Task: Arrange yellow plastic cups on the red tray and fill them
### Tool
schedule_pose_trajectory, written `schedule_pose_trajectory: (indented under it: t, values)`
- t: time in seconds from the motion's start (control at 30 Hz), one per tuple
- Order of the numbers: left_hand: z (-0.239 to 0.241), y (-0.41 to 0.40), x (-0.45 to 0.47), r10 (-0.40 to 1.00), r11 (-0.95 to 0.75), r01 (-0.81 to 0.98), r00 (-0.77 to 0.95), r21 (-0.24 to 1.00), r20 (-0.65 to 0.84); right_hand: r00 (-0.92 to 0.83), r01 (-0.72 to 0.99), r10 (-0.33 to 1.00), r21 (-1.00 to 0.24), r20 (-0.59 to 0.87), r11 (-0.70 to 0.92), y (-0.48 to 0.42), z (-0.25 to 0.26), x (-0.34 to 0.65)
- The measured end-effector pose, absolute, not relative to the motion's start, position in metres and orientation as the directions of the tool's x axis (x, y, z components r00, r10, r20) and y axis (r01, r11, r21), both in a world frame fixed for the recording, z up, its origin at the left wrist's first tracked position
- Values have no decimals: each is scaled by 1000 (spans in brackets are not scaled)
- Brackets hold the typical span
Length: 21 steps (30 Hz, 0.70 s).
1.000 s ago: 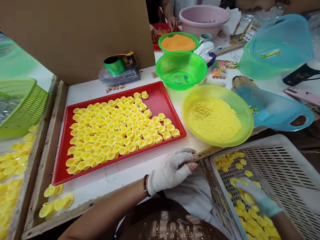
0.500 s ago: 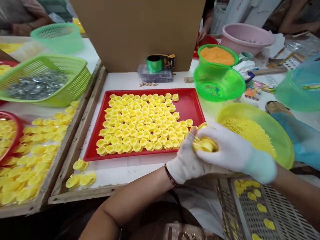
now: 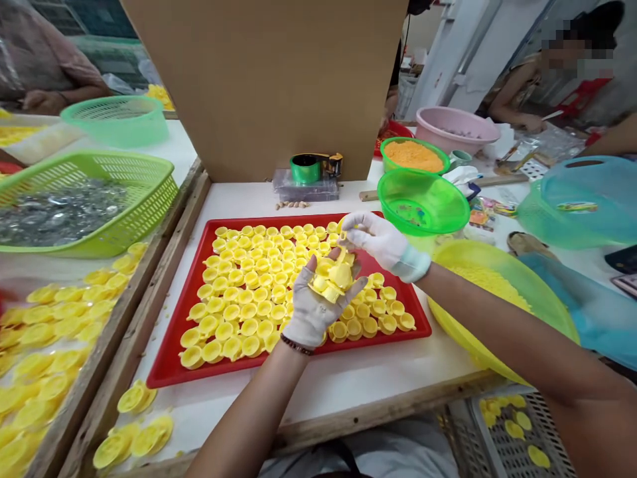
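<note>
My left hand (image 3: pixel 313 309), in a white glove, is palm up over the red tray (image 3: pixel 293 359), its fingers curled around several small yellow plastic cups (image 3: pixel 334 277). Just above and to the right, my gloved right hand (image 3: pixel 381 244) has its thumb and fingers pinched together at the tray's back right. A yellow cup (image 3: pixel 342 227) shows at those fingertips, partly hidden by them. Rows of the same round cups (image 3: pixel 249 292), each with a small side tab, lie open side up across the tray. Both hands cover part of the tray's right half.
Right of the tray stand a yellow basin (image 3: pixel 557 318) of yellow granules and a green bowl (image 3: pixel 423 206). A cardboard panel (image 3: pixel 269 86) rises behind a tape roll (image 3: pixel 305 170). Left, beyond a wooden edge (image 3: pixel 164 259), sits a green basket (image 3: pixel 144 212). Other people sit across the table.
My hands have moved left and forward from beside the yellow basin to over the tray. They have drawn apart: the left now lies palm up with the cups, the right reaches past it.
</note>
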<state>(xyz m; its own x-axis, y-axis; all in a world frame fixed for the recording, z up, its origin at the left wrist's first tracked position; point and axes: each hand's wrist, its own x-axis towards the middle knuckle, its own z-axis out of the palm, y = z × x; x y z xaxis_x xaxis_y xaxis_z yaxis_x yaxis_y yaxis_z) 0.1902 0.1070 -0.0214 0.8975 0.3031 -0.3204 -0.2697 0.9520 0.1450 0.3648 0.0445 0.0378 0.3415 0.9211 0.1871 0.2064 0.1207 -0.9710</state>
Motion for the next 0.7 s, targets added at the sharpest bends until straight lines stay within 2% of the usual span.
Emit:
schedule_pose_trajectory:
  t: [0.1, 0.17, 0.27, 0.37, 0.5, 0.63, 0.7]
  values:
    - [-29, 115, 173, 294, 955, -257, 885, 148, -360, 362, 215, 924, -975, 123, 45, 53, 35, 395]
    - [-34, 123, 163, 305, 952, -270, 877, 142, -371, 346, 320, 938, -939, -10, -128, 57, 30, 414]
    - [-42, 133, 154, 309, 950, -274, 885, 146, -349, 385, 415, 872, -788, -301, -455, 68, 12, 432]
    - [-45, 137, 151, 289, 955, -251, 903, 155, -318, 420, 416, 791, -680, -445, -604, 84, -14, 439]
    - [-43, 132, 152, 282, 957, -237, 900, 168, -334, 380, 402, 809, -707, -448, -581, 94, -25, 443]
    - [-36, 129, 167, 254, 963, -191, 877, 188, -407, 458, 470, 861, -762, -221, -445, 76, -2, 443]
    - [-33, 128, 180, 234, 969, -170, 865, 179, -445, 352, 521, 926, -794, -136, -315, 61, 13, 435]
